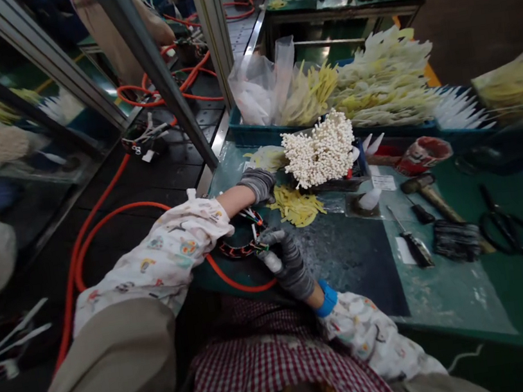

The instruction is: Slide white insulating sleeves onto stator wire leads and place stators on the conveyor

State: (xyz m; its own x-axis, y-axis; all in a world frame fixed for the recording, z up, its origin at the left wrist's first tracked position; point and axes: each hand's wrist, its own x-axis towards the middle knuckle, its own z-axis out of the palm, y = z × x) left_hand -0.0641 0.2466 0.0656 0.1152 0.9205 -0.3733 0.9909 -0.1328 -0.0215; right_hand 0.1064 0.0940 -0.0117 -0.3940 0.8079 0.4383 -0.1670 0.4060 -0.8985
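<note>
My left hand (260, 184), in a striped grey glove, reaches over the table beside yellow strips (296, 205); its fingers are largely hidden behind the glove's back. Lower down, my right hand (287, 260), gloved in grey with pale fingertips, bends its fingers round the end of a dark wire bundle (240, 249) with coloured wires. The bundle curves at the table edge between both hands. A red-orange hose (235, 284) passes below it. Just beyond my left hand stands a thick bunch of white-tipped sticks (318, 149).
Blue trays (257, 133) behind hold yellow and white strips (379, 82). To the right lie a hammer (437, 197), screwdrivers (415, 247), black scissors (509, 226) and a dark striped cloth roll (456, 240). Metal posts (157, 74) stand at left; other people are partly visible there.
</note>
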